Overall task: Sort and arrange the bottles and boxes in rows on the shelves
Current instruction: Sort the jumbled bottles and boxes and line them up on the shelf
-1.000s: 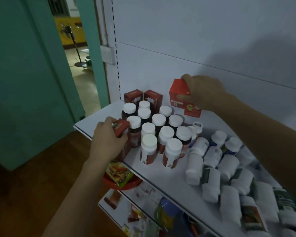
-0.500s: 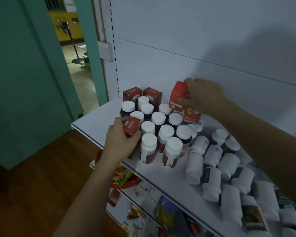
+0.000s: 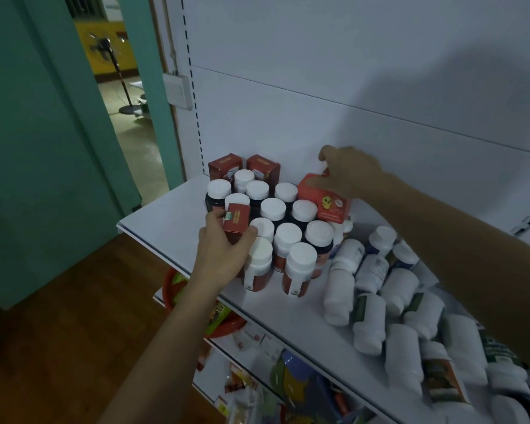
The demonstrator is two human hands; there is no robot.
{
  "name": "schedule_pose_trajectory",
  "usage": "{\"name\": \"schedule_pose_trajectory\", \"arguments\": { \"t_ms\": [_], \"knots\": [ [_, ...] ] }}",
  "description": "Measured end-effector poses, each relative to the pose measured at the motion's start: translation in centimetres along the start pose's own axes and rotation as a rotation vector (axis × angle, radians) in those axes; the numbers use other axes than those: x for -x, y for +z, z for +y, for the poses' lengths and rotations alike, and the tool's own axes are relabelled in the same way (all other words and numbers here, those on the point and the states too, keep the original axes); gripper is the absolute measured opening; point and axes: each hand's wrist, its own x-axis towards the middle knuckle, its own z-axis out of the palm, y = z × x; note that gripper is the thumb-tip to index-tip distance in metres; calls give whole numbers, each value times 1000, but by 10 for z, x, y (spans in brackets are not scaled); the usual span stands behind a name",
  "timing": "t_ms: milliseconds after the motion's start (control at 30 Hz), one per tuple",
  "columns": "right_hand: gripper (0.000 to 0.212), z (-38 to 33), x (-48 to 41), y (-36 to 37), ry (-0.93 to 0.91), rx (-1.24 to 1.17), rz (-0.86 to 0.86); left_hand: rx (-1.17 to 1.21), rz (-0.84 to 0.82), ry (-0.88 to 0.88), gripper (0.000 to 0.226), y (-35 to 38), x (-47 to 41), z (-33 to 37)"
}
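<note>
Head: bright red carton (image 3: 322, 195), cartoon face.

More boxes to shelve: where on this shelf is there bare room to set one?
The shelf is bare at its left end, from the edge to the upright bottles. A bare strip runs along the front edge before them. The lying bottles crowd the right.
</note>
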Motion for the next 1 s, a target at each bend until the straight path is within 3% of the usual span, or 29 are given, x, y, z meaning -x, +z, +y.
{"name": "schedule_pose_trajectory", "arguments": {
  "t_ms": [167, 333, 500, 667, 833, 933, 1000],
  "knots": [
    [41, 15, 6, 0, -118, -117, 31, -19, 2, 22, 67, 4, 1, -4],
    [34, 22, 12, -1, -95, -163, 180, -29, 7, 34, 63, 5, 0, -3],
    [46, 13, 7, -15, -101, -186, 328, -26, 15, 35, 61, 5, -1, -4],
    [46, 0, 5, 9, -117, -181, 263, -15, -14, 33, 72, 2, 3, -2],
    [39, 3, 11, 10, -24, -395, 425, 5, -99, 43, 73, -8, 12, 5],
    [29, 1, 19, 14, 4, -187, 441, 10, -140, 40, 70, -13, 16, 13],
    [26, 2, 26, 22, 31, 52, 307, -8, -149, 30, 66, -18, 20, 20]
  ]
}}
